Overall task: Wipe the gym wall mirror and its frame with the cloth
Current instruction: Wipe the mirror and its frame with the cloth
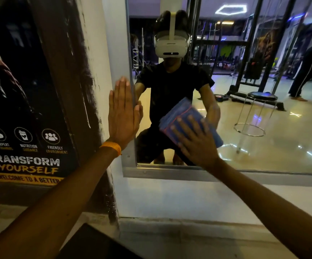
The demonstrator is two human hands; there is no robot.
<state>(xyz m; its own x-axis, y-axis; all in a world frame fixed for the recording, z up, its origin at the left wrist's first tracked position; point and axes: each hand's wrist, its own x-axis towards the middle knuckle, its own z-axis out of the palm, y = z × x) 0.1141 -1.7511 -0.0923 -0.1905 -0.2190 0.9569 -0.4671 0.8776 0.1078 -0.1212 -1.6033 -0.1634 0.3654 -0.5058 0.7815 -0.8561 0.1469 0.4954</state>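
Head view: one mirror (263, 118), one frame (170, 174), one blue cloth (177, 114), two hands. The left hand (123, 116), at nine o'clock of the cloth, lies flat with fingers straight on the frame's left side. The right hand (196, 144), fingers spread, presses the cloth against the glass.

Blurry cloth (181, 113); mirror (263, 150) beyond the edges.

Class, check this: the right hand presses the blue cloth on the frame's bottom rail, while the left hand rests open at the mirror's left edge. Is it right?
No: the head view shows the right hand pressing the blue cloth on the mirror glass, above the frame's bottom rail. The left hand is as stated.
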